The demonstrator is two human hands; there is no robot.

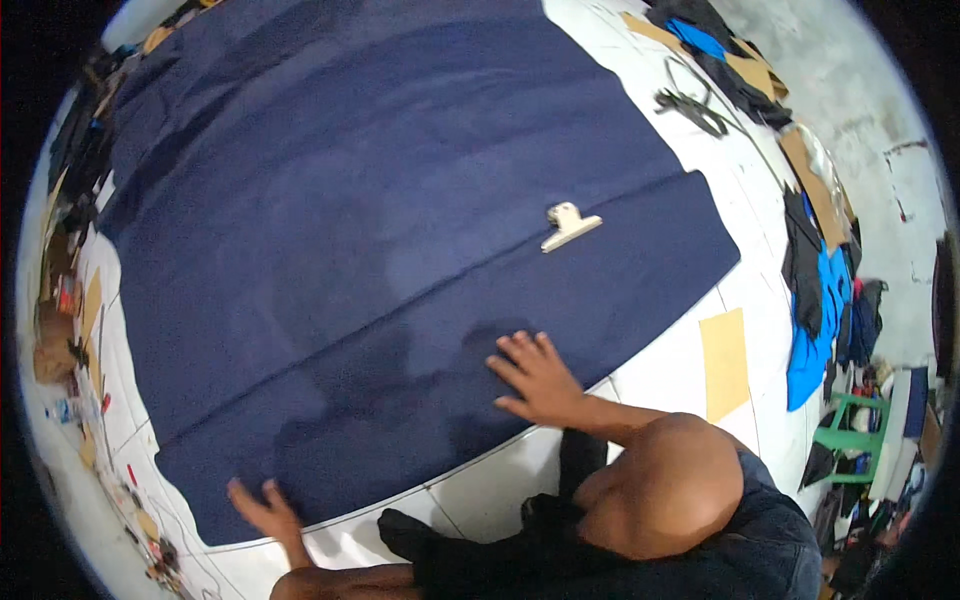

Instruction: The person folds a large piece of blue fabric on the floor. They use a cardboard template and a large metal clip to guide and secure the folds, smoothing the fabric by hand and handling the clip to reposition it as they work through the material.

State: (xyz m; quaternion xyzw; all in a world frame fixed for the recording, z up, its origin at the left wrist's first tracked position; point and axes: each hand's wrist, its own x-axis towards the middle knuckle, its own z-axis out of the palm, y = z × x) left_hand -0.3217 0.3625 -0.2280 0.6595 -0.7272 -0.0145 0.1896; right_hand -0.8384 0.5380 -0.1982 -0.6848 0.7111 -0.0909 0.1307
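Observation:
A large navy-blue cloth (330,200) lies spread over the white tiled floor, its near part forming a band along a slanting edge or fold. My right hand (540,382) rests on or just over this band near its close edge, fingers spread, holding nothing. Toward the lower left, my left hand (268,512) is at the near left corner of the cloth with its fingers apart. A pale metal bulldog clip (570,226) sits across the slanting line, beyond my right hand.
A tan paper piece (724,364) lies right of the cloth. Black straps or cord (692,108) lie at the far right. Blue fabric (818,335) and dark fabric line the right wall, near a green stool (855,437). Assorted clutter runs along the left side.

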